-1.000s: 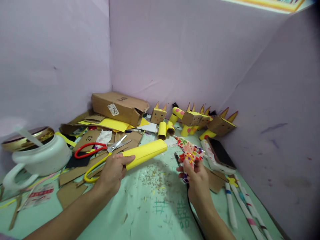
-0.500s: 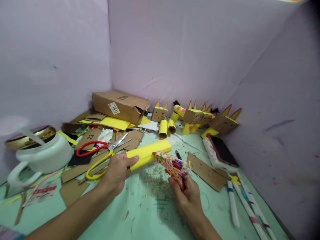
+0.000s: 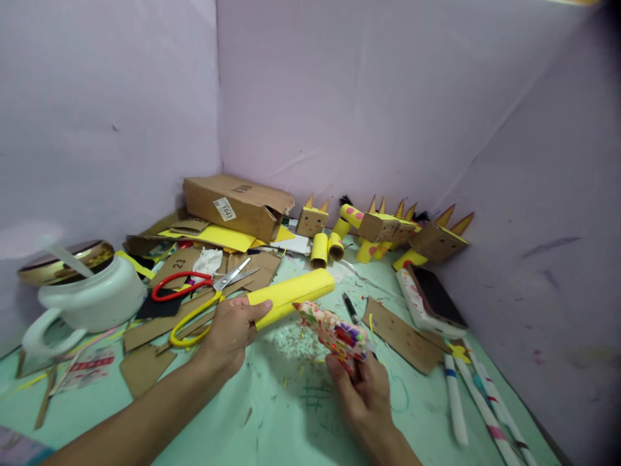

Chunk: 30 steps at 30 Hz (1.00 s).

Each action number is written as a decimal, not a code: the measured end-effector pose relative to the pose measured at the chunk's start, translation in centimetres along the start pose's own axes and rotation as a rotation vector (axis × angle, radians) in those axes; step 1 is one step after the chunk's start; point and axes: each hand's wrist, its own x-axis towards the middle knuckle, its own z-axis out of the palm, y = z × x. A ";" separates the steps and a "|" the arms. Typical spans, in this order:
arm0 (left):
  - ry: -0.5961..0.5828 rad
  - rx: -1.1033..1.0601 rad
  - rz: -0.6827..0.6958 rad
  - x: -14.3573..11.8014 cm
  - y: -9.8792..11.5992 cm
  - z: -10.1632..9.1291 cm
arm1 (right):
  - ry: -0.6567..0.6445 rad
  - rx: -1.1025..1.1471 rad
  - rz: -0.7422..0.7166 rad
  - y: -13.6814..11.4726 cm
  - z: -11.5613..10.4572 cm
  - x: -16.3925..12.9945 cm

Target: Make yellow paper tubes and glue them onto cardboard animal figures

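Note:
My left hand [image 3: 233, 330] is closed round the near end of a yellow paper tube [image 3: 295, 291], thumb on top, holding it above the table. In my right hand [image 3: 361, 388] is a glue gun [image 3: 334, 330] with a flowered cover. Its nozzle points left and sits just under the tube's lower side, close to the paper seam; whether it touches I cannot tell. Scissors [image 3: 213, 294] with one red and one yellow handle lie left of the tube. Behind the tube stand two short yellow rolls [image 3: 319, 250]. A black pen [image 3: 350, 307] lies beyond the glue gun.
A cardboard box [image 3: 237, 204] and scraps fill the back left. A white mug [image 3: 92, 301] stands at the left. Several cardboard animal figures [image 3: 378, 226] line the back wall. At right are a cardboard piece [image 3: 405, 336], a phone [image 3: 439, 294] and white markers [image 3: 455, 401].
The glue gun's nozzle has moved slightly left and down along the tube's lower edge. My left hand keeps its grip on the tube. The view has shifted a little.

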 end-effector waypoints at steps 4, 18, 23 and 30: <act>-0.038 -0.004 -0.033 0.0 0.0 0.0 | -0.005 -0.005 0.040 0.1 0.1 0.1; -0.008 -0.042 -0.058 0.1 0.1 0.2 | -0.025 0.025 -0.014 -0.4 0.1 0.3; 0.006 -0.043 -0.055 0.2 0.0 0.1 | 0.032 -0.048 0.055 0.1 -0.1 0.3; -0.008 -0.045 -0.054 0.1 -0.1 0.2 | -0.013 -0.050 0.022 -0.3 0.4 0.3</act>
